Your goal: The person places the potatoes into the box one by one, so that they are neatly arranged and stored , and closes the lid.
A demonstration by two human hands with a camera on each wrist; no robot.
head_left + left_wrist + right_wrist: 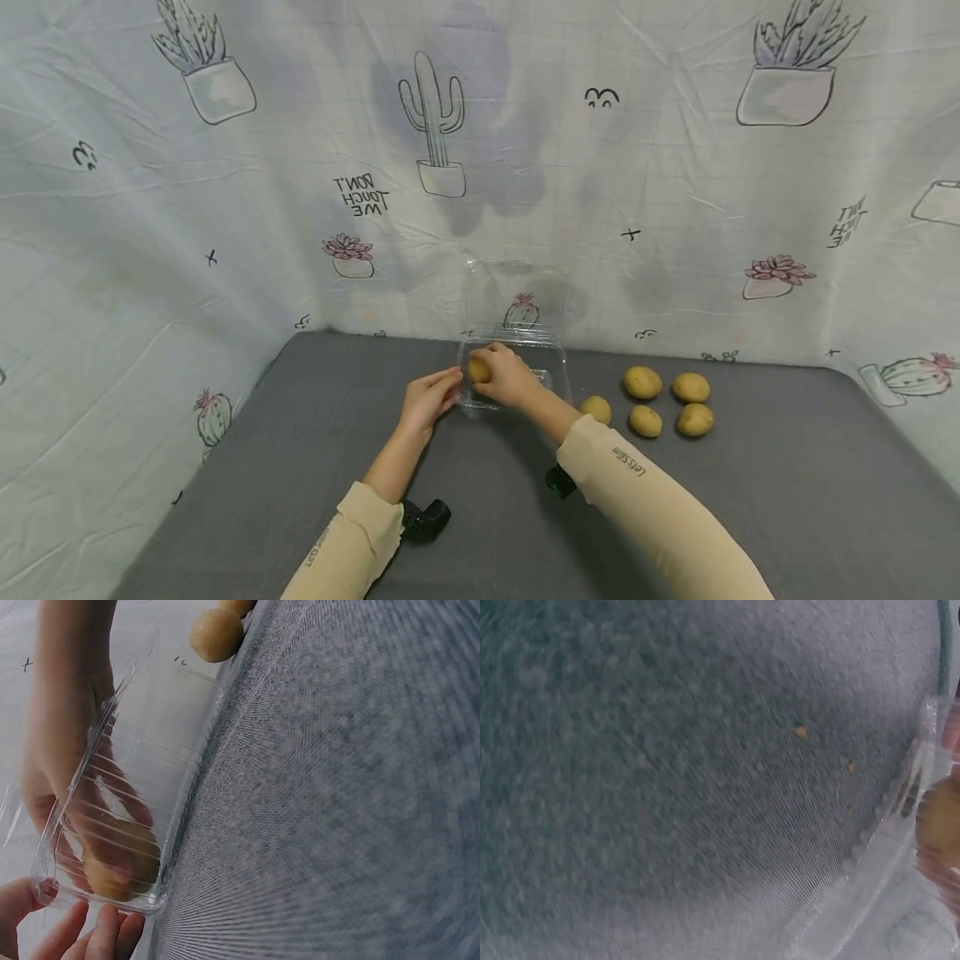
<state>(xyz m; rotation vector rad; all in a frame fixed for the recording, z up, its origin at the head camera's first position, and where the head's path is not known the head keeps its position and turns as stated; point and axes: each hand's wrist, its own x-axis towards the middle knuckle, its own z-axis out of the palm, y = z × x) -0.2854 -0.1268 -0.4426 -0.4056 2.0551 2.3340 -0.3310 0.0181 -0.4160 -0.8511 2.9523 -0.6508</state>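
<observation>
A clear plastic clamshell box (pixel 564 367) lies on the table with its lid (pixel 480 292) raised at the back. My right hand (pixel 512 382) reaches into its left part and grips a yellow potato (pixel 480 370). Through the ribbed wall in the left wrist view, the fingers wrap this potato (pixel 124 862) low in the box. My left hand (pixel 429 402) holds the box's left end, thumb at the rim and fingers against the outer wall. At the edge of the right wrist view, the potato (pixel 939 825) shows behind clear plastic.
Several loose potatoes (pixel 642 382) lie on the grey table (pixel 315 450) to the right of the box; the nearest potato (pixel 596 408) is beside my right forearm. A patterned white curtain (pixel 525 167) hangs close behind the box. Small crumbs (pixel 801 731) dot the cloth.
</observation>
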